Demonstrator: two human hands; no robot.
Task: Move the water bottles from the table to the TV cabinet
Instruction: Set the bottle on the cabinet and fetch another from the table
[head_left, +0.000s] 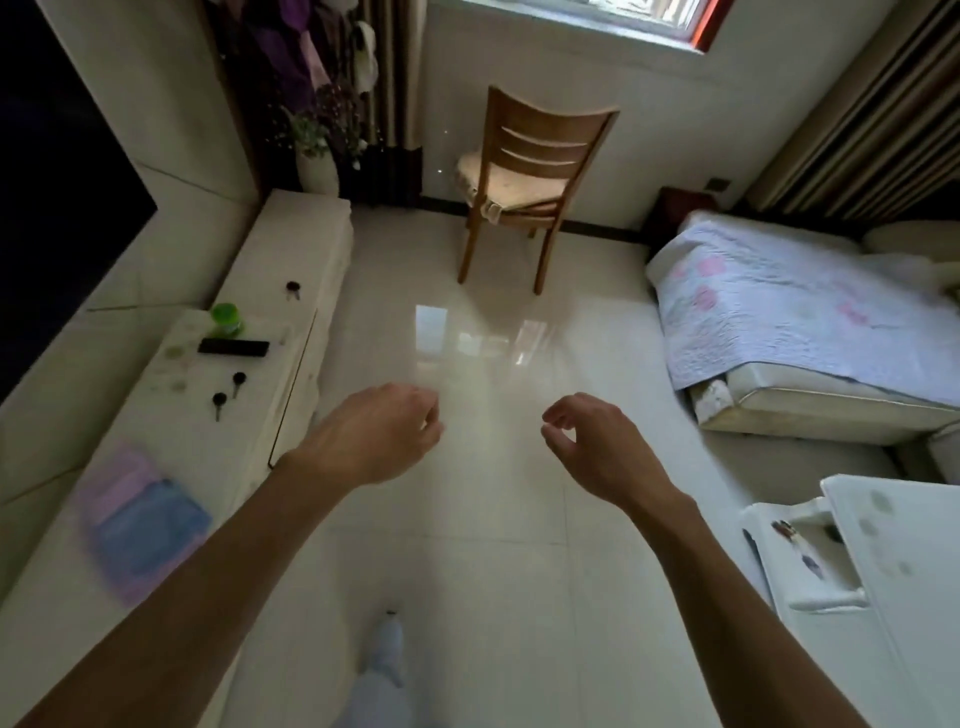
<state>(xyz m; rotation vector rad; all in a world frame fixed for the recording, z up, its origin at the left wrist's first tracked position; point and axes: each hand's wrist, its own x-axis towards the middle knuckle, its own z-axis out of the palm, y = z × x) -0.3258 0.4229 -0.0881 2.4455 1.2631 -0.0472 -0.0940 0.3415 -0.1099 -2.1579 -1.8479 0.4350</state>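
Head view: the person stands on a pale tiled floor (498, 519) with both bare arms stretched forward over it.
Left hand: the left hand (382, 434) hangs over the floor with fingers loosely curled and nothing in it.
Right hand: the right hand (597, 447) is likewise loosely curled, thumb and forefinger near each other, and holds nothing; the two hands are well apart.
Water bottles: none can be made out anywhere in this view (so their place cannot be told).
TV cabinet: the long white TV cabinet (291, 249) runs along the left wall under the dark screen (57, 208).
On the cabinet: one green-lidded jar (226, 319), one black remote (234, 347) just beside it, three small dark keys, the nearest being a key (218, 402), and one blurred pink and blue cloth (140, 525).
Table: the white furniture (893, 571) at the lower right may be the table; that is a guess.
Other things: one wooden chair (530, 182) under the window, one bed (800, 322) on the right, one vase of flowers (318, 161) at the cabinet's far end.
Progress: no bottle stands on the cabinet, so it looks as if delivery is still to be done, with the person between trips or only starting.
Count: two hands, zero bottles seen.
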